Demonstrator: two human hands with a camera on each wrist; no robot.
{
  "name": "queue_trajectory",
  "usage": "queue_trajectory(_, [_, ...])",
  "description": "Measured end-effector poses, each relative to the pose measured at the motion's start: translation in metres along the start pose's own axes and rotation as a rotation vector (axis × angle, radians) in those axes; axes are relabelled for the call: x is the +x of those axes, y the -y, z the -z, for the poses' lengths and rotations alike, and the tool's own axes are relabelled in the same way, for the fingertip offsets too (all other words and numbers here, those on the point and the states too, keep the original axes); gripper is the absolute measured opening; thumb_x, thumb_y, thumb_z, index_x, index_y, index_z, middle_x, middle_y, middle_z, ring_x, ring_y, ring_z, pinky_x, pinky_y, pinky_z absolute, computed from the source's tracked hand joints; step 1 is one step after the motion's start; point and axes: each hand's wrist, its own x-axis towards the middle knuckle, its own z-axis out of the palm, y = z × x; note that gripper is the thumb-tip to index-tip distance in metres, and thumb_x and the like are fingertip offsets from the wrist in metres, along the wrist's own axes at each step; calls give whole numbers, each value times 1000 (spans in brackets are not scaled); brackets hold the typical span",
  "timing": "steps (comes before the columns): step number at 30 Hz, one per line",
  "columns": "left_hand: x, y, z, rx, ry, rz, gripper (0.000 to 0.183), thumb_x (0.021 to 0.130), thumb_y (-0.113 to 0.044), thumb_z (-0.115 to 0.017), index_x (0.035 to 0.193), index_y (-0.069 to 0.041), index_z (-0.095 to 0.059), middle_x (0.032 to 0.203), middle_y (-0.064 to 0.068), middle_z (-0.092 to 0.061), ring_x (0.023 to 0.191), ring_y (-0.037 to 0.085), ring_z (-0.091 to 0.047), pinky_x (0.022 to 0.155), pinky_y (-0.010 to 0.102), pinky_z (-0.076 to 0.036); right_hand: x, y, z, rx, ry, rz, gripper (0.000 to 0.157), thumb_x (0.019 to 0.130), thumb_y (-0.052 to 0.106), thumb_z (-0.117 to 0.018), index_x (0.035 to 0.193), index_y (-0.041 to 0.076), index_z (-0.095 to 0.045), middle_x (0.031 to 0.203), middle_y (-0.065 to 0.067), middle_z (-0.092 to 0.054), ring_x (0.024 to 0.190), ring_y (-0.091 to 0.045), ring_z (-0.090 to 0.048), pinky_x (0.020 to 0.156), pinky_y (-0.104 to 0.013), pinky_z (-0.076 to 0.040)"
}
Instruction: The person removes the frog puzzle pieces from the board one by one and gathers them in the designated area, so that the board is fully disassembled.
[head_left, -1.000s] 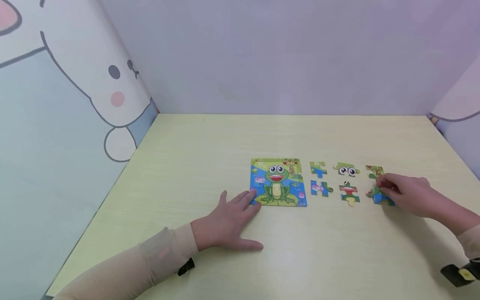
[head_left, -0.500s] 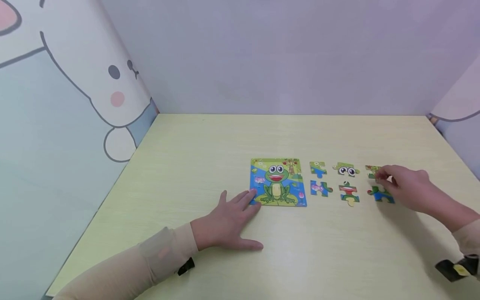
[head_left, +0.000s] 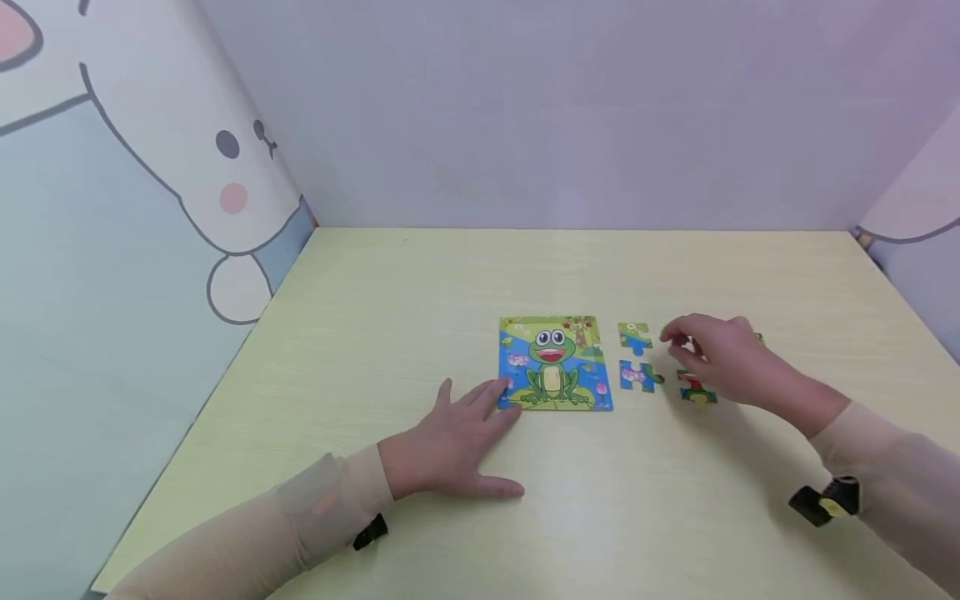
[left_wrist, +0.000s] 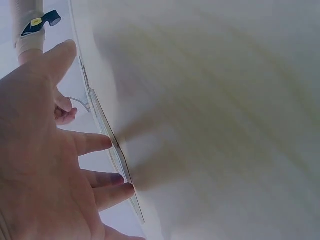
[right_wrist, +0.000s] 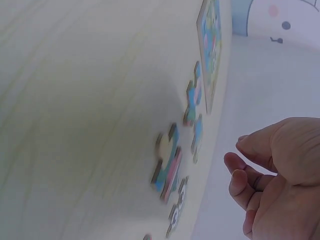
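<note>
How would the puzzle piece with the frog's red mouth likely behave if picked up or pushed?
The mouth piece looks stiff, judging by its thick, flat cut edge. Lying flat on the table, it should slide rather than roll. Being small, it's probably light.

In head view, looks forward and down from well above and behind left hand (head_left: 453, 446) and right hand (head_left: 723, 358). In left wrist view, sideways, looks from close beneath left hand, past board (head_left: 552, 365), toward right hand. In right wrist view, sideways too, looks from close beneath right hand across pieces (head_left: 632, 377) toward board, shared by all three.
</note>
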Motion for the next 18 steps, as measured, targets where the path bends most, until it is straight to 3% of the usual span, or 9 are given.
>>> queue_trajectory(6, [-3,1,1,-18,12,18,96,89,-78,-60,163,-21,-38,174,15,-22,161,34,-24,115,82,-22,22,40,-13,36,28,97,26,100,17,-70,122,5,-72,101,2,-74,76,-8,-56,82,-45,-36])
queue_trajectory(12, [-5,4,1,-8,7,13,96,89,-79,-59,163,-21,-39,174,16,-22,161,35,-25,114,82,-23,42,82,-36,81,91,172,36,96,24,-77,128,9,-72,96,6,-72,86,-11,-62,84,-44,-36])
queue_trajectory(18, [-4,6,0,8,3,8,96,90,-80,-57,162,-20,-40,174,16,-23,160,35,-26,112,83,-24,52,111,-54,65,139,183,50,95,36,-77,136,9,-68,114,-2,-73,102,-17,-64,93,-48,-41])
